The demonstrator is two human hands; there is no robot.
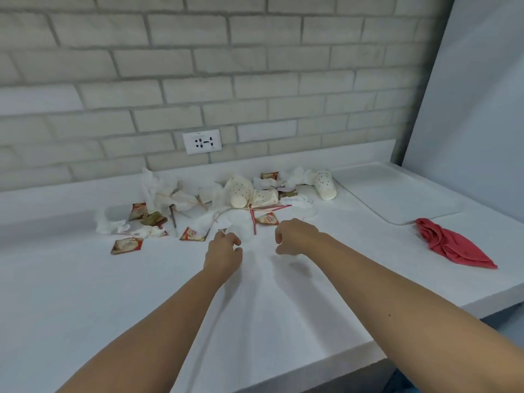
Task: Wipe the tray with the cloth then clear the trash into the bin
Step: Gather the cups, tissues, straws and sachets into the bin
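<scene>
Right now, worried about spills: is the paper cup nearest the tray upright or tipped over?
Tipped over. The paper cup beside the tray lies on its side on the counter, next to crumpled tissues.

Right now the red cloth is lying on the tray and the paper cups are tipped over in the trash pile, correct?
Not quite. The head view shows the red cloth lying on the counter beside the tray, not on it. The paper cups are indeed tipped over in the trash pile.
</scene>
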